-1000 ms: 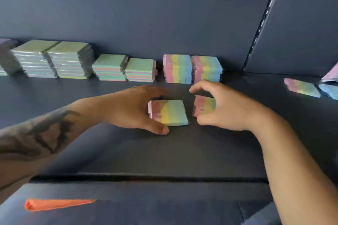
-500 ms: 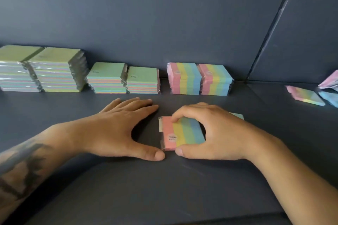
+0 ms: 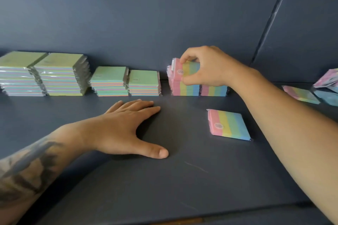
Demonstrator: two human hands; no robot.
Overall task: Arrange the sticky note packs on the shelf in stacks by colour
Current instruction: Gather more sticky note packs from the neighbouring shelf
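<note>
Your dark shelf [image 3: 182, 179] carries green-topped stacks [image 3: 43, 75] at the left rear. Your left hand [image 3: 120, 129] lies flat on it, grip wide, holding nothing. Your right hand [image 3: 206, 67] pinches a striped pack [image 3: 184, 69], pink, yellow, green, blue, thumb below and fingers above, on the rainbow stacks [image 3: 199, 88]. Another striped pack [image 3: 228, 124] lies loose nearby

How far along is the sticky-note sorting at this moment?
Done: green-topped stacks and stand along the back wall. In hand: the right hand pinches a rainbow-striped pack at the top of the left rainbow stack. The left hand rests flat on the shelf. Left: one loose rainbow pack, plus packs at far right.
</note>
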